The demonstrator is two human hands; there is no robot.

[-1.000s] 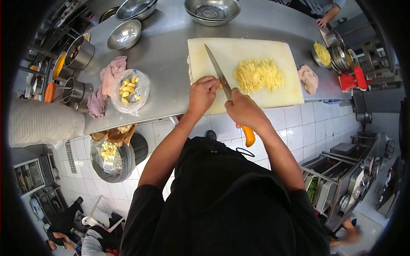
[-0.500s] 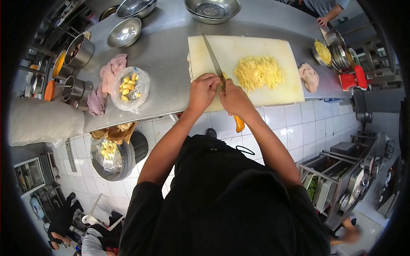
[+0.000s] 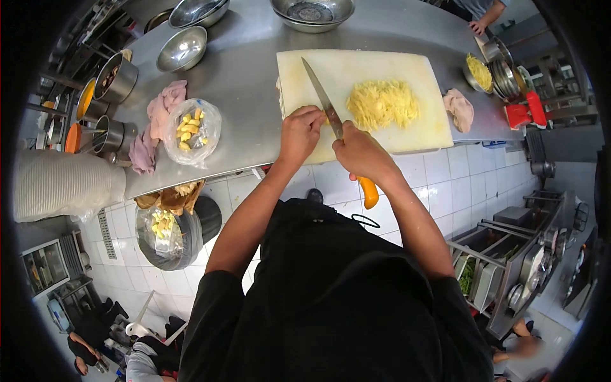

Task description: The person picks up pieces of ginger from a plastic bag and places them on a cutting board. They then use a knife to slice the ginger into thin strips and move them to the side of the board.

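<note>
My right hand (image 3: 364, 154) is closed round the orange handle of a long kitchen knife (image 3: 323, 92). The blade slants up and left over the white cutting board (image 3: 331, 63). My left hand (image 3: 301, 131) is at the board's near left edge, fingers pinched beside the blade. At its fingertips a small yellow vegetable piece barely shows, mostly hidden by the fingers. Right of the knife lies a heap of fine yellow shreds (image 3: 384, 105). A clear plastic bag (image 3: 213, 137) on the counter, left of my hands, holds peeled yellow pieces (image 3: 189, 129).
Metal bowls (image 3: 182, 49) stand along the counter's far side. Pink cloths (image 3: 167, 102) lie by the bag, another cloth (image 3: 459, 111) right of the board. A bowl of yellow shreds (image 3: 478, 72) is farther right. Below the counter stands a lined bin (image 3: 181, 251). Other people are nearby.
My right hand has shifted right and slightly down, drawing the knife away from my left fingertips. The orange handle has swung right. My left hand has barely moved.
</note>
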